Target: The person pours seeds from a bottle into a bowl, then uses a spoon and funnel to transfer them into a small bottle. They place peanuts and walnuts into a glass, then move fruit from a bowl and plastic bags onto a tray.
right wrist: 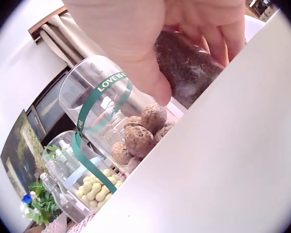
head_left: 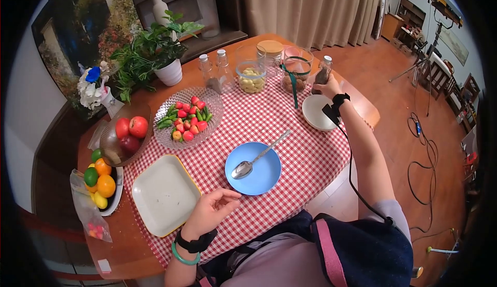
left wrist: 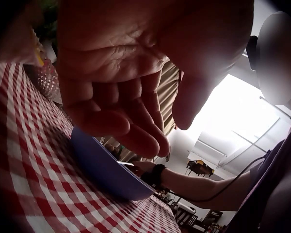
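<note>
My right hand (head_left: 329, 86) grips a clear glass bottle (head_left: 323, 74) with a white cap and dark contents, at the far right of the table. In the right wrist view, thumb and fingers wrap the bottle (right wrist: 186, 68). Just in front of it sits a white bowl (head_left: 319, 113). My left hand (head_left: 215, 206) hovers at the near rim of a blue bowl (head_left: 264, 178), fingers loosely bent and holding nothing. A metal spoon (head_left: 243, 169) lies in the blue bowl, its handle over the far rim. The left wrist view shows the left palm above that bowl (left wrist: 111, 167).
Left of the blue bowl lies a cream tray (head_left: 165, 196). Beyond are a glass plate of strawberries and green peppers (head_left: 186, 118), a peanut jar (head_left: 251, 80), a ribboned walnut-like jar (head_left: 296, 77) and two bottles (head_left: 223, 72). Fruit bowls (head_left: 127, 149) stand left.
</note>
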Demonstrator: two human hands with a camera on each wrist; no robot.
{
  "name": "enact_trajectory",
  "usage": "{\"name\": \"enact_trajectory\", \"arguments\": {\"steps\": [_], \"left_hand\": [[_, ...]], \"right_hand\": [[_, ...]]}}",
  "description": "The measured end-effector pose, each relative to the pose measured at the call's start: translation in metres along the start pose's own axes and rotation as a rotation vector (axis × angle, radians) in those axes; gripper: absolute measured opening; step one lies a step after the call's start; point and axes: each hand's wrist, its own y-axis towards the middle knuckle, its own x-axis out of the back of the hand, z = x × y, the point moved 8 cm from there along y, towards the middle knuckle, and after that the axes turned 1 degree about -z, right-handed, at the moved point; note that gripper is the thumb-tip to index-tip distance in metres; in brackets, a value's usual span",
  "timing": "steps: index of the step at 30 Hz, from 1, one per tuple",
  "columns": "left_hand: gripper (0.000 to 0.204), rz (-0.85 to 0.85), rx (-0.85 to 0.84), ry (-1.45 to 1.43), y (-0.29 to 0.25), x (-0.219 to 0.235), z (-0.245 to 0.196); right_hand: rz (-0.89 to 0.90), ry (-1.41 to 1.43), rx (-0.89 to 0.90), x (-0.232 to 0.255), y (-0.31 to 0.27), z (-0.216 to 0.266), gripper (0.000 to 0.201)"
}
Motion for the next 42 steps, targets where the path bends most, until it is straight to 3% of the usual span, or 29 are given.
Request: {"name": "enact_trajectory", "arguments": {"steps": [3,4,7,10,13,16,21,23,25,27,34,37,42], "left_hand": [[0.019,-0.009,0.004,0.088,-0.006,0.004,-0.014],[0.02,-0.023,0.008,0.131,-0.009,0.007,-0.019],[0.021,-0.083,-0.044,0.239,-0.007,0.016,-0.039],[0.023,-0.156,-0.182,0.282,0.001,0.02,-0.064],[0.026,-0.204,-0.303,0.231,0.012,0.014,-0.09],[0.033,-0.203,-0.357,0.169,0.027,0.006,-0.108],[0.035,-0.283,-0.512,0.117,0.056,0.004,-0.139],[0.035,-0.299,-0.583,0.12,0.066,0.008,-0.147],[0.031,-0.281,-0.537,0.157,0.071,0.014,-0.142],[0.028,-0.263,-0.435,0.194,0.074,0.02,-0.135],[0.026,-0.179,-0.456,0.183,0.079,0.019,-0.124],[0.027,-0.097,-0.458,0.239,0.079,0.014,-0.128],[0.027,-0.099,-0.525,0.264,0.081,0.013,-0.127]], "right_hand": [[-0.059,-0.063,-0.028,0.022,-0.014,0.025,0.065],[-0.146,-0.084,0.084,0.033,-0.012,0.033,0.059],[-0.176,0.108,0.23,0.066,-0.033,0.083,0.051],[-0.002,0.477,0.282,0.073,-0.062,0.128,0.051],[0.221,0.659,0.358,0.06,-0.115,0.177,0.059],[0.458,0.652,0.408,0.025,-0.165,0.204,0.072],[0.829,0.55,0.444,-0.022,-0.237,0.249,0.052],[0.865,0.593,0.519,-0.039,-0.249,0.254,0.052],[0.888,0.569,0.568,-0.045,-0.256,0.262,0.054],[0.925,0.585,0.564,-0.053,-0.258,0.262,0.054],[1.021,0.544,0.512,-0.056,-0.26,0.255,0.054],[1.013,0.528,0.58,-0.053,-0.256,0.253,0.054],[1.067,0.497,0.573,-0.048,-0.257,0.25,0.054]]}}
